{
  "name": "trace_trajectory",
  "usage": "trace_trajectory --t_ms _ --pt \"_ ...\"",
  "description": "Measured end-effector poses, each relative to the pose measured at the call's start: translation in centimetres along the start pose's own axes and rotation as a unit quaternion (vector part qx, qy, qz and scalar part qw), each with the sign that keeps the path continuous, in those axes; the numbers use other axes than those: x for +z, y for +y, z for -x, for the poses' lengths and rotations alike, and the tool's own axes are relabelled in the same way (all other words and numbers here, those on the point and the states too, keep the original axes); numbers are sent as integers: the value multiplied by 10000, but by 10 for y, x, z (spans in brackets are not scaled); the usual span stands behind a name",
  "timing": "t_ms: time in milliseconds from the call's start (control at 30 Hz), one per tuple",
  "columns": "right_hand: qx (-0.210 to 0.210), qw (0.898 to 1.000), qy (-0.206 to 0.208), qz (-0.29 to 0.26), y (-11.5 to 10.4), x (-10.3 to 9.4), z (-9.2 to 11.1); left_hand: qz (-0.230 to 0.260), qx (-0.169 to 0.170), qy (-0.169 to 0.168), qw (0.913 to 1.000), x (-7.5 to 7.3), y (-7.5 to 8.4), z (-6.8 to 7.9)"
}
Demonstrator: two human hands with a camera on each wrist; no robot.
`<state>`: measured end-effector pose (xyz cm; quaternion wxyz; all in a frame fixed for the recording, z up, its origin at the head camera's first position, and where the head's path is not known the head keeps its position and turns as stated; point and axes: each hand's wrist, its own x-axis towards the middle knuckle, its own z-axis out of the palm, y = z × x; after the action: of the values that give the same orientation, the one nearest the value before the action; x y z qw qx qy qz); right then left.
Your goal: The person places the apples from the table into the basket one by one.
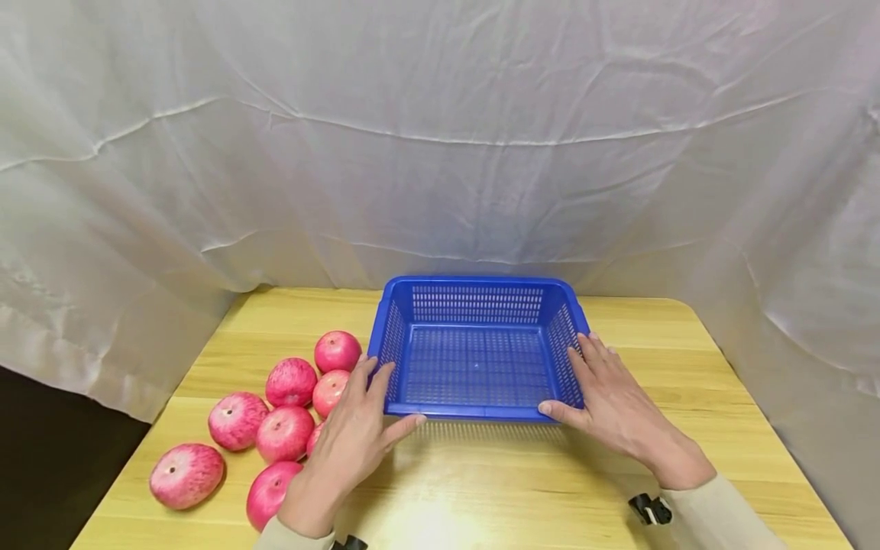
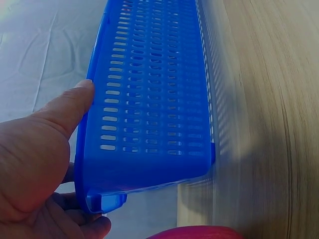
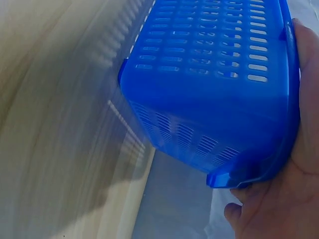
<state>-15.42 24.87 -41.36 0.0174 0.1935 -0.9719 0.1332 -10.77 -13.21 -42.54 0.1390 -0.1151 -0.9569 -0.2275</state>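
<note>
A blue plastic basket (image 1: 477, 413) with slotted walls stands on the wooden table, nothing inside it. My left hand (image 1: 352, 435) holds its near left corner, thumb at the front rim and fingers over the left rim. In the left wrist view, that thumb (image 2: 75, 102) touches the basket's rim and fingertips curl below the corner. At the near right corner my right hand (image 1: 616, 406) holds the rim, thumb in front and fingers over the right side. The right wrist view shows the palm (image 3: 299, 164) against the rim, with part of the fingers hidden behind the basket.
Several red apples (image 1: 284, 432) lie grouped on the table left of the basket, some close to my left hand and forearm. The wooden table (image 1: 474, 489) ends at a pale hanging cloth (image 1: 481, 191) behind and at the sides.
</note>
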Motion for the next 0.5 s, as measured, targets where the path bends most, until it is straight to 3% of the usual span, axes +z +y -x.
trace_trajectory --t_ms 233,500 --pt "53 9999 -59 -138 0 0 -1 6 30 21 10000 -1 -3 2" --pt "56 9997 -107 -206 0 -2 -1 -140 -22 -219 9997 -8 -3 0"
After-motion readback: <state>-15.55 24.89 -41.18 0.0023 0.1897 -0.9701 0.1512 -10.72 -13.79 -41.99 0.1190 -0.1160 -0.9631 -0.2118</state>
